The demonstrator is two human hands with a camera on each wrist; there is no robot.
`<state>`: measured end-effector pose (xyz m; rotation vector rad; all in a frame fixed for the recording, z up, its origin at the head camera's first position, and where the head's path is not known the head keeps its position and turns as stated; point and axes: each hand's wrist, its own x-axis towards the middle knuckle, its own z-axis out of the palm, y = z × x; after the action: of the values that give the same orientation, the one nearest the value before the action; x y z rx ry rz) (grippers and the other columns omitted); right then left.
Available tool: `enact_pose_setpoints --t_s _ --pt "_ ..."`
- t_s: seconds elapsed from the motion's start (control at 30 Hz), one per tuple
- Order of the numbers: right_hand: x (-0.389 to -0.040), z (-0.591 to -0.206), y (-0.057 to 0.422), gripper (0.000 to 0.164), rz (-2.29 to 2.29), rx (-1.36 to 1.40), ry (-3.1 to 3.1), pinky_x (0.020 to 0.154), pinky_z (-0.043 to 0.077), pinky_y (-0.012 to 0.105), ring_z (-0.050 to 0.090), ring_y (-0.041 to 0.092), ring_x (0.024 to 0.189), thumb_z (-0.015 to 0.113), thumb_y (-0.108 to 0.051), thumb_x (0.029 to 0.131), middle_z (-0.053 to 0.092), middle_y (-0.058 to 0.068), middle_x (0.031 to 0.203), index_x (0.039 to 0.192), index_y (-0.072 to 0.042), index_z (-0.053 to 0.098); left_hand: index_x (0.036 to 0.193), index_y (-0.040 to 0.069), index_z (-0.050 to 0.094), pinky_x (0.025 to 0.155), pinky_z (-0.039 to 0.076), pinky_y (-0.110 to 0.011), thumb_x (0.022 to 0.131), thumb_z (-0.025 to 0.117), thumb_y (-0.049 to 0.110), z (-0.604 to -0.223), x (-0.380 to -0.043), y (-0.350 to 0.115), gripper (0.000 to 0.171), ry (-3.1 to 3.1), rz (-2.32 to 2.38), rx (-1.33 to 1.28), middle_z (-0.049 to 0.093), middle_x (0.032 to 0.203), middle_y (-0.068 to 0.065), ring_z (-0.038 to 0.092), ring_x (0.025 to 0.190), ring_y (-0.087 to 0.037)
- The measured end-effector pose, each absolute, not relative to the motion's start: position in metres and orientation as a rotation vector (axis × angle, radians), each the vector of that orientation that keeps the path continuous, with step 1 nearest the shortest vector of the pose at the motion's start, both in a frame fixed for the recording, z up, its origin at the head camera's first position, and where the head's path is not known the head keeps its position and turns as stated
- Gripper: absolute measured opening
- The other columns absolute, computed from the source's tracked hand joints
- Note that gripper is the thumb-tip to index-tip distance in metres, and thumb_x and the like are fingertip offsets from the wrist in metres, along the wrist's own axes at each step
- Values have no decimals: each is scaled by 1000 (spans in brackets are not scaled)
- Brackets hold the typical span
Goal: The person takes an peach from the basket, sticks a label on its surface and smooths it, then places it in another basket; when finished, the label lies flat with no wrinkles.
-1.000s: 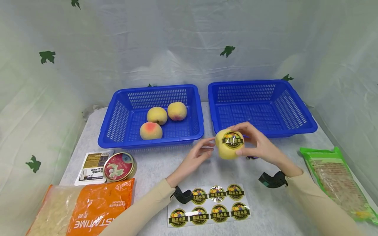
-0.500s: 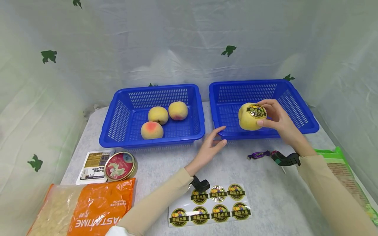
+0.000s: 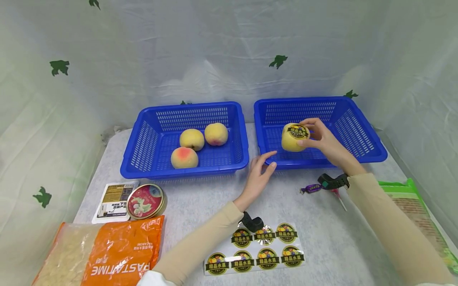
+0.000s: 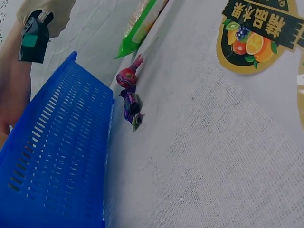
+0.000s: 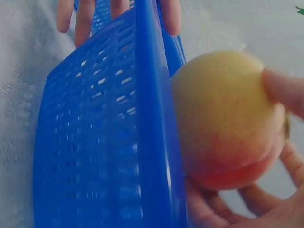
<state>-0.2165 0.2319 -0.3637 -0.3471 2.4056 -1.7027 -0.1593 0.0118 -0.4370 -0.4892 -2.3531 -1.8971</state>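
Observation:
My right hand (image 3: 323, 141) holds a yellow peach (image 3: 290, 143) low inside the right blue basket (image 3: 318, 163), thumb and fingers around its side. A round black-and-gold fruit sticker (image 3: 299, 131) is on the upper face of the peach. In the right wrist view the peach's red-blushed side (image 5: 223, 118) shows just beyond the basket's rim. My left hand (image 3: 256, 179) is at that basket's near left corner. Its extended index finger reaches the rim, with the thumb held apart in front; other fingers (image 5: 84, 19) hang outside the wall.
The left blue basket (image 3: 182, 173) contains three peaches. A sticker sheet (image 3: 223, 249) lies in front, partly under my left wrist. A purple-wrapped candy (image 3: 310, 188) and a lollipop (image 3: 338, 196) lie near the right basket. Packaged food, including an orange pasta bag (image 3: 121, 250), flanks the table.
My right hand has carried the stickered peach from in front of the right basket to inside it. My left hand has moved right, from beside the peach to the basket's near left corner.

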Motion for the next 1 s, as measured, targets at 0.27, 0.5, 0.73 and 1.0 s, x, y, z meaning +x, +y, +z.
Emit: enact_pose_setpoints --t_s 0.27,0.5,0.73,1.0 --pt "-233 -371 218 59 -1653 -285 2306 94 33 50 36 33 119 67 -21 82 29 13 137 127 -11 30 116 -2 55 89 39 -42 91 50 7 -405 -144 9 27 -2281 -1934 -522 50 117 -19 42 107 -34" --pt "-241 -383 212 56 -1552 -321 2257 92 36 48 37 31 116 65 -13 83 34 15 131 129 -10 34 115 -2 56 87 39 -24 91 51 9 -404 -145 8 26 -2309 -1928 -523 51 117 -18 43 107 -30" --pt "-246 -390 209 53 -1489 -369 2213 86 39 46 36 32 118 64 -9 83 32 14 135 128 -8 39 113 -3 56 86 39 -23 91 51 9 -404 -145 7 26 -2319 -1936 -530 51 116 -18 43 107 -29" --pt "-254 -396 203 48 -1421 -408 2156 82 42 45 43 33 103 63 -5 82 30 16 134 125 -9 40 112 -4 55 87 39 -27 90 53 8 -407 -147 7 25 -2307 -1969 -509 50 116 -19 42 106 -28"
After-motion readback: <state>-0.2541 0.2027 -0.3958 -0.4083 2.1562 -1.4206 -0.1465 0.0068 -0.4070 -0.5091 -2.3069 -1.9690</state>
